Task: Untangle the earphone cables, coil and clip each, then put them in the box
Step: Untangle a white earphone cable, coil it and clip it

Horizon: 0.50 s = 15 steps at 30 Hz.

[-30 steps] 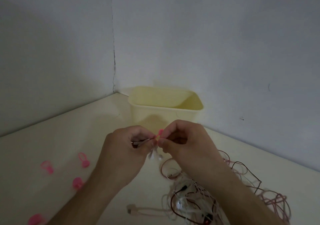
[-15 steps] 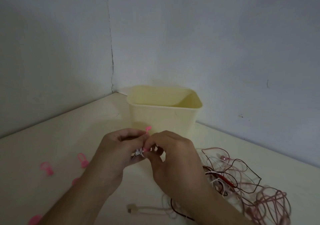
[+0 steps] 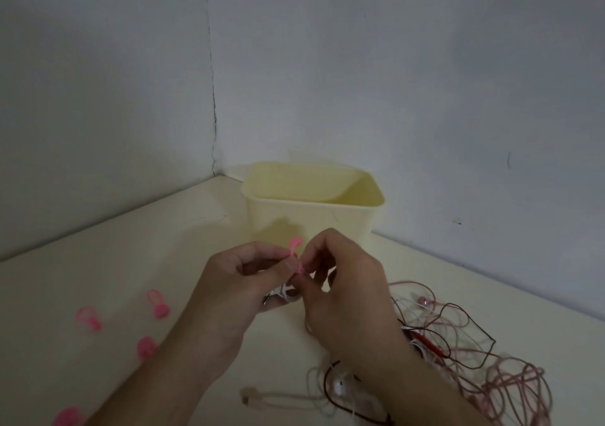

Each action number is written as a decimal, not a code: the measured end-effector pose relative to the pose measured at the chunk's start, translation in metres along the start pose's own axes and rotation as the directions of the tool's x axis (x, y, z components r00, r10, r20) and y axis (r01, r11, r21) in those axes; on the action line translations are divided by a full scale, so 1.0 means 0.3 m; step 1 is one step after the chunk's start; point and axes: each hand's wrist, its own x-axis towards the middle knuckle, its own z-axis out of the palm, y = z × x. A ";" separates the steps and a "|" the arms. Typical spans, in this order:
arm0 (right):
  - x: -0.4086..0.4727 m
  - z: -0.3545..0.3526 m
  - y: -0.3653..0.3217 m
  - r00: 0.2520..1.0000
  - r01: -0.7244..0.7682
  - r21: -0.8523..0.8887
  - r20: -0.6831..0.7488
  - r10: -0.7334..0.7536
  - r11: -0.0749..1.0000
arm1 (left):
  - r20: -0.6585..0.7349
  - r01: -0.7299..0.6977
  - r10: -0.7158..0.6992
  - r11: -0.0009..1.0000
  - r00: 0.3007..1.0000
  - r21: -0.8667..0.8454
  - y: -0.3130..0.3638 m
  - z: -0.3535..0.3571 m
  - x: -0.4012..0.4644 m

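Dim grey walls meet in a corner behind a pale cream tabletop (image 3: 98, 262). Over on the left of it lie four spare pink clips (image 3: 158, 304), loose and apart from one another, the nearest one cut by the bottom edge. Next comes the left hand (image 3: 229, 294), fingers curled shut around a small white coiled earphone cable (image 3: 285, 294); its thumb presses a pink clip (image 3: 296, 260) against the bundle. That clip stands nearly upright, its long axis running up and down, the free end poking above the knuckles toward the pale yellow box (image 3: 311, 216), which sits open-topped just behind the hands. The right hand (image 3: 347, 294) meets the left, fingertips pinching the clip's lower part. To the right, a tangle of pink, white and dark cables (image 3: 474, 360) sprawls across the table.
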 end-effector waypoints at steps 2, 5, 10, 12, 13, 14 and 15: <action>0.004 -0.005 -0.001 0.993 -0.112 0.072 0.035 0.110 0.991 | 0.027 -0.019 0.018 0.999 0.999 0.027 0.002 0.001 -0.003; 0.022 -0.020 0.008 0.970 -0.223 0.122 0.129 0.208 0.967 | 0.060 -0.043 0.040 0.998 0.997 0.055 0.004 0.000 -0.002; 0.047 -0.064 0.013 0.904 -0.373 0.334 0.340 0.259 0.866 | 0.068 -0.072 0.068 0.995 0.995 0.068 -0.001 -0.001 0.001; 0.047 -0.071 0.011 0.878 -0.429 0.399 0.396 0.269 0.810 | 0.067 -0.087 0.083 0.994 0.994 0.067 -0.002 -0.004 0.000; 0.047 -0.072 0.011 0.870 -0.449 0.424 0.408 0.277 0.786 | 0.065 -0.094 0.089 0.993 0.994 0.066 -0.002 -0.004 0.000; 0.047 -0.073 0.010 0.868 -0.456 0.433 0.408 0.282 0.777 | 0.062 -0.100 0.096 0.992 0.993 0.071 -0.003 -0.004 0.000; 0.046 -0.073 0.010 0.870 -0.453 0.424 0.401 0.286 0.784 | 0.057 -0.106 0.101 0.991 0.993 0.081 -0.004 -0.003 0.000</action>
